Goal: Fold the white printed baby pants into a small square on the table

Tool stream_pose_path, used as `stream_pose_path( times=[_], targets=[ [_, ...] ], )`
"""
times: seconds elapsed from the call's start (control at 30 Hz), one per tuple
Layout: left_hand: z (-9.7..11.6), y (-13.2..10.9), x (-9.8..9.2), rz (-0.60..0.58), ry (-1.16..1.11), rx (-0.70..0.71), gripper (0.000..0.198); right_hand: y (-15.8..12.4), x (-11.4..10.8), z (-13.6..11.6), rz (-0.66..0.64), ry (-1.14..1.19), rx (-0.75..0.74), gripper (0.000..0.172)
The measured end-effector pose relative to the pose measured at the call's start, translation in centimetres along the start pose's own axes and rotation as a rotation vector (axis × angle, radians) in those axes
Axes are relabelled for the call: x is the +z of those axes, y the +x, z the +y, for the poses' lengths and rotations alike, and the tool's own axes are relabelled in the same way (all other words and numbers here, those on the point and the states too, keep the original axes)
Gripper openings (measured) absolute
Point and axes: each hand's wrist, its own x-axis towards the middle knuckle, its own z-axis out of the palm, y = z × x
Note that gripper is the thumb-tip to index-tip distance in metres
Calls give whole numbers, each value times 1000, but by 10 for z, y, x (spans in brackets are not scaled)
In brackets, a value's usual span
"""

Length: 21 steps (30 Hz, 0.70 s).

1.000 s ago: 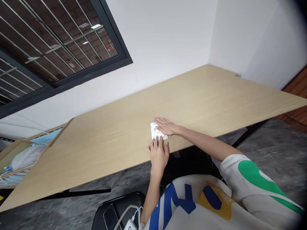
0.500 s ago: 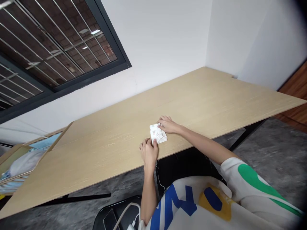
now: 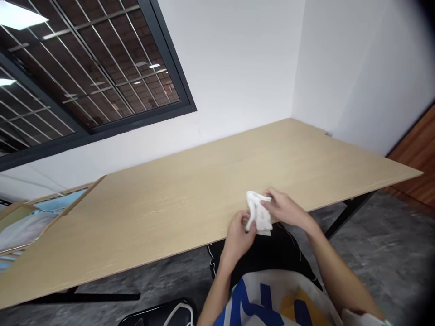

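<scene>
A small folded white cloth (image 3: 260, 214) with faint printed marks is held up between my hands, over the table's front edge. My left hand (image 3: 239, 235) pinches its lower left side between thumb and fingers. At its upper right corner, my right hand (image 3: 282, 207) grips it, the thumb lying across the front. The cloth's layers are slightly bent and blurred. Parts of its edges are hidden behind my fingers.
The light wooden table (image 3: 152, 203) runs along the white wall under a barred window (image 3: 102, 68). A box (image 3: 30, 226) with blue and white items stands at the left end. A black chair (image 3: 159, 312) with a white cable is below.
My hands have lifted the cloth off the tabletop and brought it right and towards me, to the table edge. The camera view has tilted up a little.
</scene>
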Motion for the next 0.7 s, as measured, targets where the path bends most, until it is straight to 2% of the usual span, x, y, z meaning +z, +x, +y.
stream_pose_path(
  times=[0.07, 0.13, 0.2, 0.27, 0.37, 0.5, 0.57, 0.7],
  targets=[
    [20, -7, 21, -126, -98, 97, 8, -43, -36, 5, 72, 177, 77, 27],
    [38, -14, 43, -248, -168, 220, 17, -84, -66, 12, 235, 262, 179, 31],
    [53, -19, 63, -329, -212, 361, 31, -116, -86, 19, 438, 341, 316, 33],
    [66, -21, 80, -371, -206, 460, 41, -134, -95, 22, 624, 393, 430, 35],
    [82, -18, 98, -421, -150, 501, 49, -138, -96, 18, 813, 381, 504, 37],
    [96, -1, 110, -478, -206, 511, 47, -126, -91, 9, 945, 427, 547, 56],
    [98, 7, 111, -456, -260, 506, 45, -122, -89, 7, 986, 529, 546, 62],
    [99, 16, 109, -430, -270, 517, 39, -120, -85, 11, 958, 689, 538, 62]
  ],
)
